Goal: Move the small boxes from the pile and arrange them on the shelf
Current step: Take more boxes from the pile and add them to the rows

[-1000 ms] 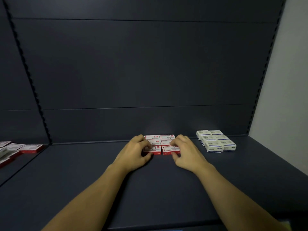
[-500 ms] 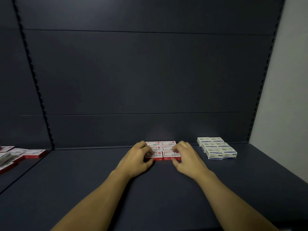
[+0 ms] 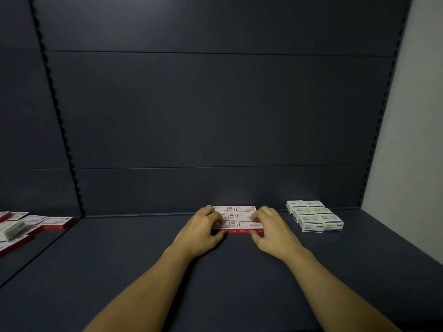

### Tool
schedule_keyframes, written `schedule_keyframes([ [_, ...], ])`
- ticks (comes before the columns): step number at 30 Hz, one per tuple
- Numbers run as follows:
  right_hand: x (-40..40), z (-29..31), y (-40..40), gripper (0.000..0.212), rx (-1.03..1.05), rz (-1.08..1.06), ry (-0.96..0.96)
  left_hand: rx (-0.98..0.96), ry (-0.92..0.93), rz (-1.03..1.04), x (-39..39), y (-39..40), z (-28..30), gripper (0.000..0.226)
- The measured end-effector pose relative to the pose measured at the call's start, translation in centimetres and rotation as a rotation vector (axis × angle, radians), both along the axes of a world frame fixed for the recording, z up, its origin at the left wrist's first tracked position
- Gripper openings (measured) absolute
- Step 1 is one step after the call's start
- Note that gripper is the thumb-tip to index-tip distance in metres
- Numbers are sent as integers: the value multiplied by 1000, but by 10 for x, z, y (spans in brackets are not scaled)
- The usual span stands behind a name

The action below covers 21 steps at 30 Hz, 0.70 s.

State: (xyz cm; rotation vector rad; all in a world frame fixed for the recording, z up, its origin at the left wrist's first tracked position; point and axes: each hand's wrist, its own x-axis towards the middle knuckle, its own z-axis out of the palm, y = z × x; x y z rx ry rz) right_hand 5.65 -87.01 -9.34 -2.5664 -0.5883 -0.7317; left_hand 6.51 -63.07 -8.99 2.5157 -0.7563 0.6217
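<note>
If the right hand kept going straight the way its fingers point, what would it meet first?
The right hand already touches the red-and-white boxes; pushing on, it would likely press them against the shelf's back panel.

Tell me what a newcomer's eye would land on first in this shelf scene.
First, the two bare hands, left hand and right hand, pressed against either side of a neat block of red-and-white boxes at the back middle of the dark shelf. Next, the tidy block of white-and-blue boxes to the right, near the pale wall. Last, the loose pile of red-and-white boxes at the far left edge.
</note>
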Motion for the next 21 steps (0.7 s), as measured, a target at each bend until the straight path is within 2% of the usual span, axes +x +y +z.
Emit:
schedule_keyframes([
  [4,-7,6,2,32,-18,-27,2,-10,-11,21,-4,1,3,32],
  [6,-13,12,3,33,-122,-48,15,29,-11,65,-10,6,9,34],
  [9,-22,25,8,37,-262,-70,23,161,14,174,-20,19,21,37],
  [12,-29,39,16,41,-259,-95,26,175,66,317,-33,38,35,40],
  [16,-40,60,34,45,-334,-150,90,291,102,468,-58,65,52,41],
  [21,-53,65,63,44,-357,-125,148,268,139,624,-98,103,50,35],
])
